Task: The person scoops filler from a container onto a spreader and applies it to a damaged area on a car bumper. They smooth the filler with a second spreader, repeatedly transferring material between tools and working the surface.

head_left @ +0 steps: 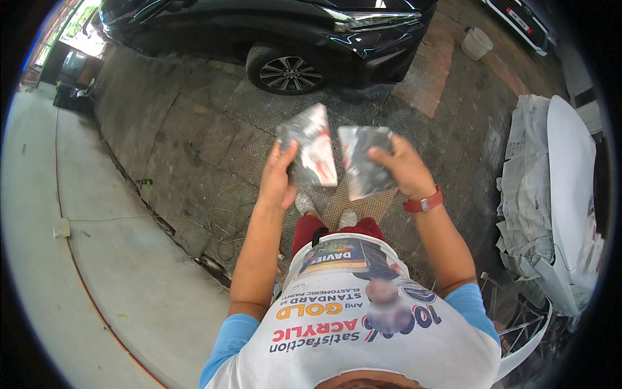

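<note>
My left hand [280,172] grips a blurred, angled grey sheet piece [312,152] with a white area and red marks, its thumb over the front. Just to the right, my right hand [402,165] holds a second, squarer dark grey sheet piece [363,168] with a paler left edge, thumb on its face. The two pieces are slightly apart, held up over my feet. A red watch [424,200] is on my right wrist.
A black car [343,45] stands ahead, a white bucket [478,44] and another vehicle [518,23] beyond at right. A white body panel [573,175] with masking paper stands at right. A pale wall [84,272] with an orange cord runs along the left. A hose [227,204] lies on the floor.
</note>
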